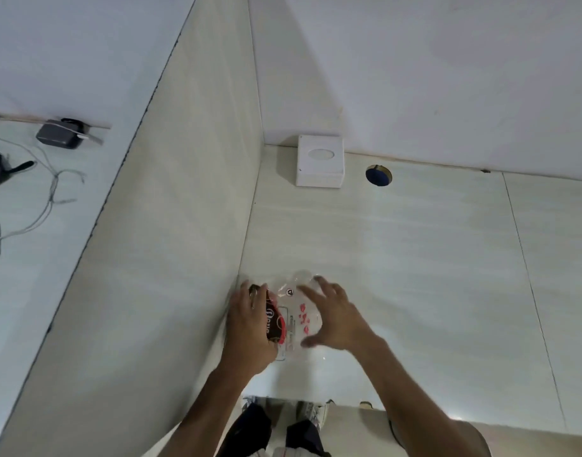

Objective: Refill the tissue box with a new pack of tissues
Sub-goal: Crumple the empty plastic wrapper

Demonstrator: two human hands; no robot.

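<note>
A pack of tissues (pixel 294 311) in clear plastic wrap with red and dark print lies on the pale desk near its front left, against the side partition. My left hand (pixel 250 324) grips the pack's left end. My right hand (pixel 332 319) rests over its right side with fingers spread, touching the wrap. A white square tissue box (pixel 320 161) with an oval slot on top stands far back against the wall, well apart from both hands.
A round cable hole (pixel 378 175) with a blue inside sits in the desk (pixel 415 258) right of the box. A pale partition (pixel 171 225) rises on the left; beyond it lie grey devices (pixel 59 135) and cables. My legs show below the desk's front edge.
</note>
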